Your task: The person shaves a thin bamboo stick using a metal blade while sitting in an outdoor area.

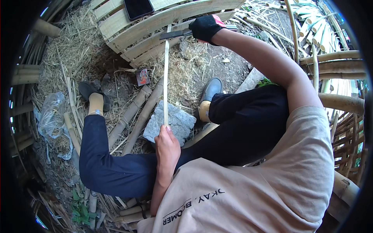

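Note:
My bare left hand is closed on the lower end of a pale bamboo strip, just above my lap. The strip runs away from me, nearly straight, to a knife with a flat, dark blade. That blade lies across the strip near its far end, and a short piece of the strip shows beyond it. My right hand, in a black and red glove, is wrapped round the knife's handle. Below the strip sits a rough grey stone block, close to my left hand.
A slatted wooden crate with a dark phone on it stands ahead. Bamboo poles lie between my feet. A clear plastic bag and a small box rest on the straw. Cut bamboo is piled at far right.

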{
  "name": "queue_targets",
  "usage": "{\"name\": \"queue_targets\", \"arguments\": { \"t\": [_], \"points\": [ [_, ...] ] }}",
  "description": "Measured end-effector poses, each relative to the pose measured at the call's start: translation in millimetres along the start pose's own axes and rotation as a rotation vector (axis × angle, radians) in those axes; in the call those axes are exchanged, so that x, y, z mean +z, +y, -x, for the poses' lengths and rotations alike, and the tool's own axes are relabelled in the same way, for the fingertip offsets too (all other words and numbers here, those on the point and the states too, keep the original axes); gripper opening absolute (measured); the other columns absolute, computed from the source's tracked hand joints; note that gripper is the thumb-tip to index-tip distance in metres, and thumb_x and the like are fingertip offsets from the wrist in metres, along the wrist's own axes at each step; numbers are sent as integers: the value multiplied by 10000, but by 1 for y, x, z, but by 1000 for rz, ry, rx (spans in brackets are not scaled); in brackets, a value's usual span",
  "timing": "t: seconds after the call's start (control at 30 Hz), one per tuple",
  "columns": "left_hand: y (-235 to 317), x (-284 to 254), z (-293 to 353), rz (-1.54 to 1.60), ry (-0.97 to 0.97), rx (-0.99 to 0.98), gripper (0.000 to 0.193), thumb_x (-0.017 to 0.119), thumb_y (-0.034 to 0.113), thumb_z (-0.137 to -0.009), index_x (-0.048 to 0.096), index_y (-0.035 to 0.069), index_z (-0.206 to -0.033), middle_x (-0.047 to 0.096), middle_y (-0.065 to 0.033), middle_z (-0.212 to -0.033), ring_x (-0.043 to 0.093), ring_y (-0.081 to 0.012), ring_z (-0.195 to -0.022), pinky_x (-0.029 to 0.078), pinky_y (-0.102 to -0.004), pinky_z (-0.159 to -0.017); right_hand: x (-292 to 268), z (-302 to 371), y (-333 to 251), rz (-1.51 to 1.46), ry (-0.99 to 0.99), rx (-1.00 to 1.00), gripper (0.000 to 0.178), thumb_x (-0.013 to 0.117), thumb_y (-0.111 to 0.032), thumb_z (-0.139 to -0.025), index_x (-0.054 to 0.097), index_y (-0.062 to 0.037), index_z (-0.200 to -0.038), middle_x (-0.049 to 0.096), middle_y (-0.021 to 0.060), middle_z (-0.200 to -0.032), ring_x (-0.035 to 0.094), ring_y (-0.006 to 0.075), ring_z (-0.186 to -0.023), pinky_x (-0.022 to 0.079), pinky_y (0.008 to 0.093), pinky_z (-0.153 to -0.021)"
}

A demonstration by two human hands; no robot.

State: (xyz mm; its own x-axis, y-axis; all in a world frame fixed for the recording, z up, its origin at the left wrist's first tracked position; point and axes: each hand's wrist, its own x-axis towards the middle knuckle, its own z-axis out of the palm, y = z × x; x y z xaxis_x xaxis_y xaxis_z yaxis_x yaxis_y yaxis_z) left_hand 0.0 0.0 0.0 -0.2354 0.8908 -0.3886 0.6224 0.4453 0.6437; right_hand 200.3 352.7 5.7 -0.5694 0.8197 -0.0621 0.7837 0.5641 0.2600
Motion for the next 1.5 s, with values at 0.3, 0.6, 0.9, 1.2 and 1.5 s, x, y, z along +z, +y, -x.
{"name": "queue_targets", "arguments": {
  "t": [0.3,0.6,0.9,1.2,1.5],
  "points": [
    [2,5,3,5,16,44,285,407,196,-1046,555,-45,-1007,624,-327,-775,606,-536,-779,441,-601,-706,-13,36,-32,-203,-136,-269,239,593,-274,-829,734,-145,-973,731,141,-899,722,342,-844,575,474,-741],
    [1,7,3,5,-9,70,283,409,197,-1045,554,-42,-1004,626,-316,-767,608,-533,-771,434,-603,-700,3,17,-25,-199,-227,26,305,533,-190,-844,758,-128,-1041,741,161,-1004,728,342,-929,582,458,-792],
    [0,2,2,40,13,75,281,417,186,-1041,556,-51,-983,613,-318,-742,605,-529,-767,430,-596,-683,-26,32,-42,-311,-328,-183,326,576,-296,-847,749,-143,-1078,734,161,-1007,710,354,-949,572,452,-822],
    [6,6,1,26,-48,37,298,403,205,-1050,554,-52,-1031,621,-327,-784,589,-543,-788,441,-598,-737,-5,17,-30,-203,-350,-69,345,532,-208,-866,746,-157,-1132,732,140,-1102,717,329,-995,578,493,-824],
    [-1,3,0,38,-15,51,313,397,208,-1051,563,-55,-1021,624,-327,-786,599,-539,-798,445,-591,-735,-15,13,-38,-120,-316,-213,316,535,-219,-857,749,-144,-1077,736,137,-1073,719,339,-953,581,486,-799]
  ]
}}
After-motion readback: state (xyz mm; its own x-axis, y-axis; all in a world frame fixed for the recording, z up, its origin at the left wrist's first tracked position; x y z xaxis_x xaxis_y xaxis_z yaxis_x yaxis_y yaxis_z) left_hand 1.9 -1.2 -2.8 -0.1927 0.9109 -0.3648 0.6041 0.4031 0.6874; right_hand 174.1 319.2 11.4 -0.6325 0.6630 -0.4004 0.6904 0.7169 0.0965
